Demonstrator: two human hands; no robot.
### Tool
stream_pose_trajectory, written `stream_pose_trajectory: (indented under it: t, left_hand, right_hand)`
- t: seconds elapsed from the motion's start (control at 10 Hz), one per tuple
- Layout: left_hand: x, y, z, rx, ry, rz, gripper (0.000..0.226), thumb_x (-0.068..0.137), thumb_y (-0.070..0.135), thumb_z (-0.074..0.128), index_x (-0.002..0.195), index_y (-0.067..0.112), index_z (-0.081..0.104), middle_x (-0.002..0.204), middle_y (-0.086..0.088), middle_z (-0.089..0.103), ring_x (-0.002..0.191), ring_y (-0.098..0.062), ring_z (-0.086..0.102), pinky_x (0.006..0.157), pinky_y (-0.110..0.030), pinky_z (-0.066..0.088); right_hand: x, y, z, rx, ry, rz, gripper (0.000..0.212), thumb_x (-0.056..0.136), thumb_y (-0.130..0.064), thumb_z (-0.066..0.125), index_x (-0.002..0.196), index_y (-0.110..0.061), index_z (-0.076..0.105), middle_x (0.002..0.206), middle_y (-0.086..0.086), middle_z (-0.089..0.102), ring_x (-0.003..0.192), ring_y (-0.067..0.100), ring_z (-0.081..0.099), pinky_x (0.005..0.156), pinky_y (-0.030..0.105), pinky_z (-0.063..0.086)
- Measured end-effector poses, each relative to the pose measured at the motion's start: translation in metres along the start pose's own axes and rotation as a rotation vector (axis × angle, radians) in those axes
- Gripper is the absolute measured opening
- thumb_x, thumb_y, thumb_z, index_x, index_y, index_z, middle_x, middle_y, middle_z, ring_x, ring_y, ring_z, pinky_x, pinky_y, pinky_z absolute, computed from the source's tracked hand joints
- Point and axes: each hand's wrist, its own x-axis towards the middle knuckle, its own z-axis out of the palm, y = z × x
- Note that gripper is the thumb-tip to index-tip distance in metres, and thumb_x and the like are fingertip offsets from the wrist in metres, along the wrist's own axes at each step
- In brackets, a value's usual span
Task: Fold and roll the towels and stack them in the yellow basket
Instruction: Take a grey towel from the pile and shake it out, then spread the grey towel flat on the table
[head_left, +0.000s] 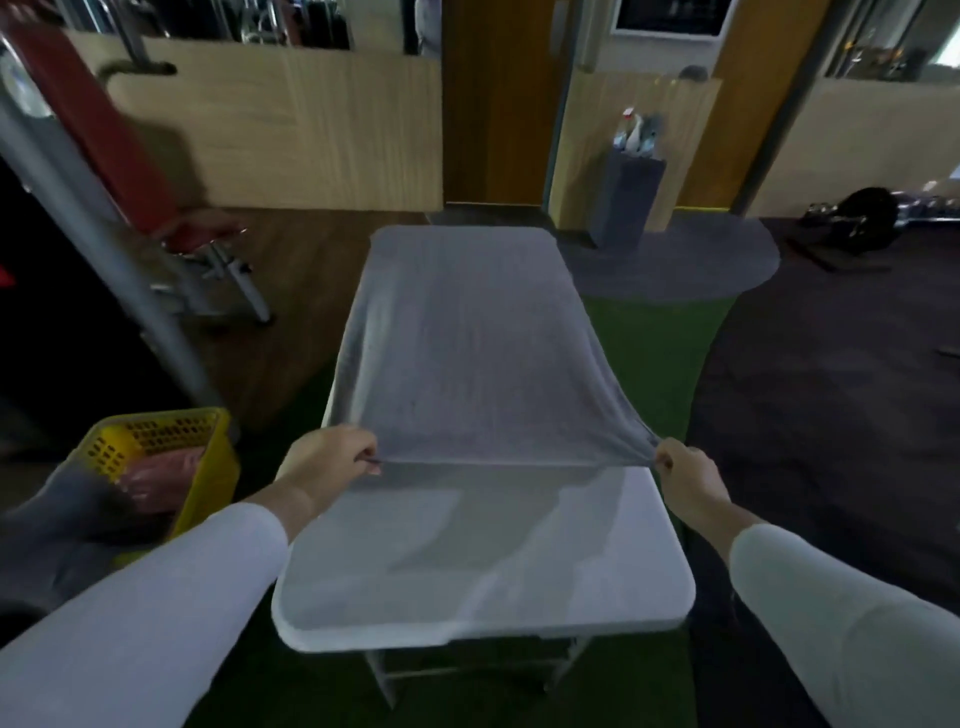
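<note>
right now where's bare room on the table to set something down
Only the near end of the table is bare, between the held edge of the grey towel and the near rim. Beyond that the towel covers the top side to side, pinched by the left hand and right hand.

The towel (478, 364) pinched in the fingers (363, 457) of the left hand (327, 457) and the right hand (685, 473) is plain grey with faint lengthwise streaks. Nearer than the fingers, the table (519, 587) is white. Left of the left fingers, the basket (156, 441) is yellow, patterned with rows of small dark holes, and the cloth (161, 467) inside is pink. The 2 sleeves (156, 613) are white. Right of the right fingers, the floor (649, 338) is green.
</note>
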Motion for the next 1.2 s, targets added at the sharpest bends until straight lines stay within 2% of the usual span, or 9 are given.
stream_pose_trajectory:
  t: [0.1,0.2,0.3,0.4,0.5,0.7,0.8,1.0,1.2]
  left_hand:
    - [-0.015,0.001,0.019,0.073,-0.054,-0.022,0.013,0.091,0.028,0.067,0.098,0.018,0.070,0.098,0.000,0.063,0.091,-0.019,0.060,0.055,-0.015,0.032]
    - [-0.030,-0.004,0.036,0.091,-0.062,-0.054,0.010,0.090,0.020,0.066,0.097,0.019,0.072,0.099,-0.001,0.066,0.093,-0.022,0.062,0.069,-0.025,0.037]
    - [-0.048,-0.003,0.054,0.069,-0.067,-0.087,0.010,0.090,0.015,0.062,0.093,0.021,0.070,0.096,0.003,0.065,0.086,-0.015,0.059,0.073,-0.026,0.043]
    - [-0.061,-0.003,0.071,0.062,-0.087,-0.083,0.013,0.094,0.014,0.056,0.095,0.022,0.066,0.097,0.003,0.062,0.086,-0.011,0.055,0.074,-0.022,0.037]
    - [-0.068,-0.014,0.083,0.064,-0.089,-0.090,0.017,0.092,0.008,0.056,0.101,0.021,0.064,0.104,0.001,0.060,0.091,-0.013,0.057,0.078,-0.020,0.037]
    - [-0.077,-0.028,0.097,0.122,-0.098,-0.168,0.021,0.095,0.012,0.056,0.107,0.022,0.070,0.104,0.001,0.064,0.091,-0.011,0.058,0.078,-0.020,0.040]
    - [-0.081,-0.028,0.102,0.110,-0.156,-0.179,0.024,0.093,0.013,0.058,0.111,0.022,0.072,0.108,0.002,0.066,0.098,-0.011,0.057,0.085,-0.021,0.042]
    - [-0.095,-0.037,0.114,0.034,-0.235,-0.188,0.017,0.097,0.020,0.055,0.101,0.022,0.072,0.100,0.005,0.068,0.088,-0.009,0.060,0.077,-0.021,0.040]
    - [-0.106,-0.040,0.113,0.002,-0.250,-0.180,0.016,0.099,0.026,0.053,0.103,0.024,0.069,0.099,0.007,0.065,0.090,-0.009,0.058,0.083,-0.025,0.044]
  right_hand:
    - [-0.008,0.010,0.013,-0.051,-0.077,-0.018,0.022,0.092,0.004,0.041,0.087,-0.014,0.052,0.093,0.008,0.053,0.080,0.026,0.048,0.069,0.028,0.034]
    - [-0.014,0.019,0.027,-0.099,-0.145,-0.025,0.025,0.092,0.005,0.040,0.087,-0.018,0.050,0.099,0.011,0.057,0.077,0.023,0.051,0.062,0.029,0.038]
    - [-0.021,0.027,0.041,-0.216,-0.249,-0.043,0.023,0.095,0.004,0.039,0.100,-0.016,0.051,0.104,0.013,0.059,0.081,0.023,0.057,0.060,0.026,0.038]
    - [-0.031,0.034,0.050,-0.276,-0.328,-0.055,0.021,0.098,-0.001,0.038,0.092,-0.020,0.045,0.095,0.007,0.056,0.078,0.021,0.053,0.056,0.025,0.033]
    - [-0.040,0.036,0.054,-0.296,-0.341,-0.036,0.039,0.098,-0.005,0.041,0.072,-0.033,0.031,0.107,0.015,0.060,0.089,0.025,0.055,0.072,0.028,0.039]
    - [-0.052,0.040,0.062,-0.320,-0.338,-0.040,0.044,0.097,-0.007,0.043,0.069,-0.035,0.025,0.111,0.017,0.062,0.104,0.035,0.061,0.075,0.031,0.040]
    - [-0.059,0.046,0.066,-0.350,-0.351,-0.043,0.043,0.097,-0.006,0.043,0.070,-0.035,0.026,0.109,0.016,0.061,0.103,0.035,0.061,0.078,0.035,0.043]
    - [-0.068,0.060,0.067,-0.395,-0.407,-0.112,0.018,0.094,-0.003,0.046,0.102,-0.018,0.048,0.101,0.003,0.051,0.089,0.021,0.052,0.080,0.032,0.047]
    - [-0.076,0.069,0.063,-0.397,-0.434,-0.149,0.020,0.094,-0.002,0.048,0.098,-0.021,0.045,0.105,0.002,0.054,0.092,0.020,0.048,0.076,0.030,0.041]
